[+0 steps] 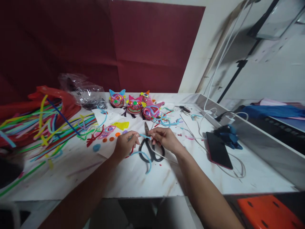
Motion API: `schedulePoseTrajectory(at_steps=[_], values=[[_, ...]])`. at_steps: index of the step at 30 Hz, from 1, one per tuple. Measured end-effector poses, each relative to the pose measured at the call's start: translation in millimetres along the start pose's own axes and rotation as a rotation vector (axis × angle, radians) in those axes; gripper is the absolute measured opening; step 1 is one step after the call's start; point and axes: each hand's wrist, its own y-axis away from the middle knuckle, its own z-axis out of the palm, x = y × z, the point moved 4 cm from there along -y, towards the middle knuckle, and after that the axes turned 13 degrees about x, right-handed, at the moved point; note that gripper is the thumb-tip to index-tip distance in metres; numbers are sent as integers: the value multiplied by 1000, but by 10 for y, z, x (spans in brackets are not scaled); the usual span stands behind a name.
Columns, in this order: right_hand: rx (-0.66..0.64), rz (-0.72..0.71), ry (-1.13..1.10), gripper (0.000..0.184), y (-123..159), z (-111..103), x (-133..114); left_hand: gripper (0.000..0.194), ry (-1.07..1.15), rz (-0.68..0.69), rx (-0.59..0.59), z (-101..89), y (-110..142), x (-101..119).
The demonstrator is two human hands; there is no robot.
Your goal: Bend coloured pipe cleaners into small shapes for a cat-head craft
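Observation:
My left hand (125,144) and my right hand (164,138) meet over the middle of the white table (133,178). Both pinch a light blue pipe cleaner (144,156) whose loose end curls down toward me. Black-handled scissors (151,148) lie flat just under and between the hands, blades pointing away. Beyond them stand three colourful pipe-cleaner cat faces (134,105).
A heap of coloured pipe cleaners (45,127) on a red bag fills the left. Small felt dots and shapes (111,132) lie near my left hand. A dark phone (218,149), white cables, a blue object (228,135) sit right. An orange stool (267,211) stands below.

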Motion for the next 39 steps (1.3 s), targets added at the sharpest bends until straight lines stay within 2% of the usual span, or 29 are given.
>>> schedulePoseTrajectory(at_steps=[2,5,8,12,14,16,23,28,31,33,35,39], values=[[-24,-38,102,18,5,-22,-8,26,-9,6,14,-14,-10,12],[-2,-205,333,14,14,-57,-80,24,-16,15,42,-32,-18,41],[45,-321,371,14,22,-73,-153,25,-76,48,48,-36,-14,72],[-75,-210,244,28,24,-9,-88,24,-174,138,60,-45,4,119],[-116,-163,210,24,25,26,-32,25,-192,170,60,-47,12,133],[-101,-166,218,18,22,41,8,25,-203,214,48,-41,16,139],[-65,-150,242,15,21,59,63,24,-255,616,71,1,53,163],[-60,-127,271,9,48,87,20,25,-469,872,88,31,114,225],[-31,-98,279,7,57,104,4,25,-560,961,63,61,152,250],[29,-48,232,7,54,115,12,24,-551,942,60,75,163,242],[111,16,114,6,51,135,25,23,-490,846,89,75,155,219],[243,171,-197,11,64,228,52,16,-295,484,128,71,116,138]])
